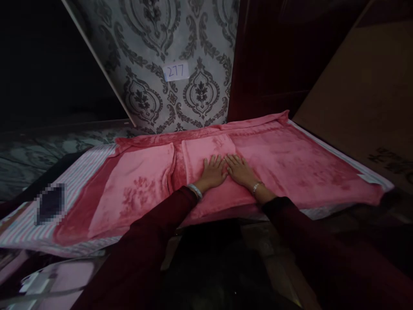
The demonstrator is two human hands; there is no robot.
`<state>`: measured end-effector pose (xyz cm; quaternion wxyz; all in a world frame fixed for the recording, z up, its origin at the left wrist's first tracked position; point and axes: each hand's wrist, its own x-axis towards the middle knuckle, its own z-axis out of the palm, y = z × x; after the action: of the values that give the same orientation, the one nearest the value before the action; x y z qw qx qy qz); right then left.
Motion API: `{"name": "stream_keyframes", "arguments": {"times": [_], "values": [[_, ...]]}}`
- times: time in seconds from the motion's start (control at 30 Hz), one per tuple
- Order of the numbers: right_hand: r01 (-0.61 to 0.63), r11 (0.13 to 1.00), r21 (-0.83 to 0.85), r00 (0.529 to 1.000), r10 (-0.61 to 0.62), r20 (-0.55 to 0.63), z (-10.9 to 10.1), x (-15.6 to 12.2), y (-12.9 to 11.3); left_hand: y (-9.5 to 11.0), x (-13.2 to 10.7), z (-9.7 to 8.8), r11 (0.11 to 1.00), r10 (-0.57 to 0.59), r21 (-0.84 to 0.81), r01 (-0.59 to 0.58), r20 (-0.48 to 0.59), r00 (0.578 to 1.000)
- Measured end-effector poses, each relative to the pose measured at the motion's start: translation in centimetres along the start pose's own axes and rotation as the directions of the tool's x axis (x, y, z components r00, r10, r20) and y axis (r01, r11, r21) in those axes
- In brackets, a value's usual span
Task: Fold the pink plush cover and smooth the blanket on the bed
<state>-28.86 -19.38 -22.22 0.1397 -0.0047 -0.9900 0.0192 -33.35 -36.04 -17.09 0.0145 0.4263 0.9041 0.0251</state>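
A pink plush blanket (284,155) with darker red patterns lies spread over a table, its left part folded over in layers. Both hands rest on its middle, side by side with the fingertips almost meeting. My left hand (213,172) lies flat on a folded pink layer, fingers spread, a silver bangle at its wrist. Just to the right, my right hand (240,171) is flat on the same cloth with fingers stretched out and a thin bracelet on the wrist. Neither hand grips anything. A second folded layer (138,185) lies left of my hands, across a dark red gap.
Striped cloth (93,165) covers the table beneath the blanket. A big cardboard box (361,99) stands at the right. Behind are a patterned wall (145,64) with a paper marked 277 (176,71) and a dark red panel (274,56). A dark blurred object (50,204) lies at left.
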Motion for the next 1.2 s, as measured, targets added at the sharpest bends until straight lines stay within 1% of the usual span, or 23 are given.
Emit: {"name": "stream_keyframes", "arguments": {"times": [0.07, 0.17, 0.3, 0.37, 0.43, 0.5, 0.53, 0.57, 0.6, 0.67, 0.73, 0.8, 0.87, 0.93, 1.07, 1.13, 1.2], "values": [[-0.022, 1.0, 0.004, 1.0, 0.022, 0.007, 0.0, -0.3, -0.2, -1.1, -0.5, -0.1, 1.0, -0.003, 0.031, 0.002, 0.034, 0.999], [-0.024, 0.999, 0.032, 1.0, 0.024, 0.013, -0.2, 0.0, -0.2, -3.8, -1.6, -1.1, 0.997, -0.052, 0.064, 0.048, 0.077, 0.996], [-0.056, 0.996, 0.07, 0.997, 0.052, 0.05, -0.8, 0.2, -0.4, -7.4, -4.2, -2.4, 0.989, -0.136, 0.069, 0.129, 0.111, 0.985], [-0.074, 0.992, 0.104, 0.995, 0.067, 0.068, -1.3, 0.4, -0.5, -8.6, -5.3, -2.8, 0.987, -0.161, 0.049, 0.155, 0.137, 0.977], [-0.088, 0.982, 0.168, 0.993, 0.074, 0.091, -2.1, 0.6, -0.4, -9.3, -6.1, -3.0, 0.985, -0.174, 0.014, 0.174, 0.16, 0.972], [-0.093, 0.958, 0.272, 0.994, 0.072, 0.085, -3.1, 0.3, -0.1, -9.4, -6.8, -3.0, 0.981, -0.183, -0.033, 0.189, 0.133, 0.974], [-0.089, 0.939, 0.332, 0.996, 0.074, 0.058, -3.6, -0.2, 0.0, -9.4, -7.3, -2.9, 0.981, -0.177, -0.065, 0.184, 0.098, 0.979], [-0.078, 0.916, 0.394, 0.997, 0.078, 0.016, -4.1, -1.1, 0.2, -9.2, -7.9, -2.7, 0.982, -0.15, -0.105, 0.155, 0.052, 0.987], [-0.058, 0.889, 0.454, 0.996, 0.081, -0.033, -4.5, -2.2, 0.2, -8.9, -8.6, -2.4, 0.983, -0.098, -0.154, 0.097, 0.001, 0.995], [0.008, 0.837, 0.547, 0.991, 0.067, -0.116, -5.0, -5.2, 0.1, -8.3, -10.7, -1.7, 0.964, 0.053, -0.256, -0.072, -0.079, 0.995], [0.083, 0.802, 0.592, 0.989, 0.008, -0.15, -5.2, -8.5, -0.4, -7.8, -13.1, -0.9, 0.918, 0.188, -0.331, -0.219, -0.125, 0.974], [0.128, 0.789, 0.601, 0.987, -0.041, -0.157, -5.0, -11.3, -1.0, -7.5, -15.2, -0.2, 0.883, 0.254, -0.369, -0.289, -0.141, 0.957], [0.135, 0.782, 0.608, 0.987, -0.053, -0.15, -4.9, -12.9, -1.3, -7.3, -16.6, 0.4, 0.867, 0.264, -0.392, -0.307, -0.16, 0.951], [0.112, 0.777, 0.619, 0.99, -0.035, -0.136, -4.7, -13.6, -1.4, -7.3, -17.2, 0.7, 0.861, 0.239, -0.414, -0.294, -0.181, 0.954], [0.06, 0.802, 0.595, 0.997, -0.015, -0.079, -4.8, -13.6, -1.5, -7.2, -17.1, 0.7, 0.859, 0.206, -0.435, -0.268, -0.185, 0.961], [0.056, 0.825, 0.562, 0.998, -0.027, -0.06, -4.8, -13.7, -1.6, -7.0, -17.0, 0.5, 0.863, 0.195, -0.432, -0.26, -0.188, 0.962], [0.07, 0.845, 0.53, 0.997, -0.042, -0.064, -4.7, -13.8, -1.6, -6.9, -16.8, 0.2, 0.866, 0.177, -0.434, -0.248, -0.198, 0.964]]}}
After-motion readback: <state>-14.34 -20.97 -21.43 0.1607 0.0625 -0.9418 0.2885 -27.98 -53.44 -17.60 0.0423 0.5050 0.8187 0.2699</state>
